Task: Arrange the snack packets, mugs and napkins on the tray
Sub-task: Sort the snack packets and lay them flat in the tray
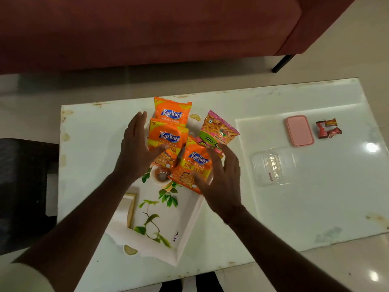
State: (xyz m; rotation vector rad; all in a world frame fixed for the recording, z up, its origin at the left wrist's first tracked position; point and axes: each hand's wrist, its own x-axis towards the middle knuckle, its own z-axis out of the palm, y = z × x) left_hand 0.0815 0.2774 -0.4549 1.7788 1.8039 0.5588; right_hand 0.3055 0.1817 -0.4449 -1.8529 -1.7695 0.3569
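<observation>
Four snack packets on tray, far end; both hands open above them.

Three orange packets (168, 135) and one pink packet (219, 128) overlap on the tray (185, 224). Left hand (134, 152) and right hand (221, 182) flank them, fingers spread, gripping nothing. Well right: pink box (300, 130), clear container (272, 165), sweet wrappers (328, 128).

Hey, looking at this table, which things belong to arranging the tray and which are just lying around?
For the job:
three orange Kurkure packets
pink and green snack packet
white leaf-print tray

Lying about:
pink lidded box
clear plastic container
small red wrappers

No mugs or napkins are visible.
</observation>
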